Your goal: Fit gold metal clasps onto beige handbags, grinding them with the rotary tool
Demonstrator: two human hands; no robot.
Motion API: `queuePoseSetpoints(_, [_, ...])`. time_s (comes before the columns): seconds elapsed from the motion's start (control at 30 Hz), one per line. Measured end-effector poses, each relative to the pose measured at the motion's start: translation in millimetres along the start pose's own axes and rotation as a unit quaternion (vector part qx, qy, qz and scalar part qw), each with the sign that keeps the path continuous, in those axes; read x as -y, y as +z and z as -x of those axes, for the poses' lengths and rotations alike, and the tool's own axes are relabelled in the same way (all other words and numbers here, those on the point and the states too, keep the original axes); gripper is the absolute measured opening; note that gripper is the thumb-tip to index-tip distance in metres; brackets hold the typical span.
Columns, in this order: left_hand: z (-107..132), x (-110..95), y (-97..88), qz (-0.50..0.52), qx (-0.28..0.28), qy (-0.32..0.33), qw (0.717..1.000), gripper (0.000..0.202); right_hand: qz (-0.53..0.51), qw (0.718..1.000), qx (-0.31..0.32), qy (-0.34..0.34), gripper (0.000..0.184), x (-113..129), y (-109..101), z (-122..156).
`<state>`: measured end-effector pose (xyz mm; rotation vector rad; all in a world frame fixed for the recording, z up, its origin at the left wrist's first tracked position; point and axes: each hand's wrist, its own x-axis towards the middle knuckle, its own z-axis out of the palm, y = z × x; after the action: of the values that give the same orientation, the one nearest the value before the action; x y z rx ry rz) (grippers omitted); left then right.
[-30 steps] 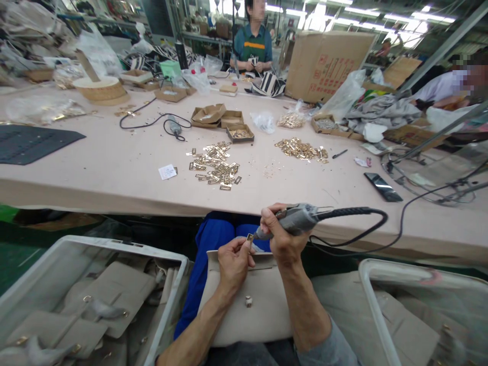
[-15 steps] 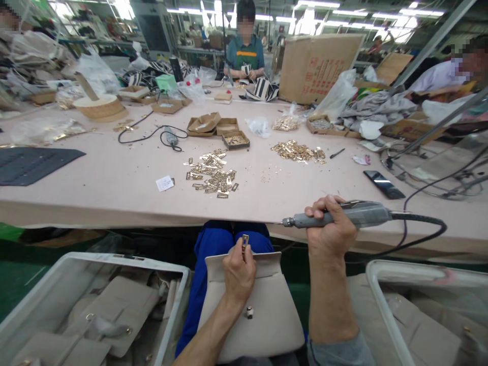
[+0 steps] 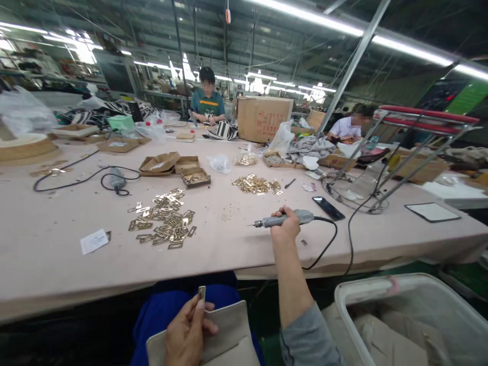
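Observation:
My right hand is wrapped round a grey electric screwdriver, held above the table with its bit pointing left and a black cord trailing from its back. My left hand pinches a small rectangular gold metal plate upright between thumb and fingers. Under that hand, a beige bag lies on my lap with its flap raised. Tiny loose bits, too small to name, are scattered on the table to the left of the screwdriver's tip.
Rectangular metal frames lie heaped on the table, with a second gold pile behind. A phone and a metal stand are at right. A white bin stands low right. Across the table sits a co-worker.
My view has tilted up and turned right. My right hand has carried the screwdriver forward over the table. My left hand still pinches the metal plate above the bag.

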<state>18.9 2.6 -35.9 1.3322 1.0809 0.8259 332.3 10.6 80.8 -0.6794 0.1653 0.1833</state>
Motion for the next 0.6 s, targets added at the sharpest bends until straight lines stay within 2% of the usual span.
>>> queuePoseSetpoints(0.1, [-2, -4, -1.5, 0.077, 0.016, -0.025, 0.997, 0.056, 0.012, 1.000, -0.010, 0.015, 0.028, -22, 9, -28])
queuePoseSetpoints(0.3, [-9, 4, -4.3, 0.092, -0.010, -0.022, 0.995, 0.052, 0.025, 0.998, -0.044, 0.028, 0.032, -60, 19, -66])
queuePoseSetpoints(0.47, [-19, 10, -10.1, 0.093, 0.017, -0.051, 0.994, 0.056, 0.017, 0.998, -0.045, 0.034, 0.031, -83, 15, -74])
queuePoseSetpoints(0.6, [-26, 14, -13.7, 0.102, 0.023, -0.071, 0.992, 0.061, 0.004, 0.999, -0.040, 0.009, 0.027, -96, 10, -72])
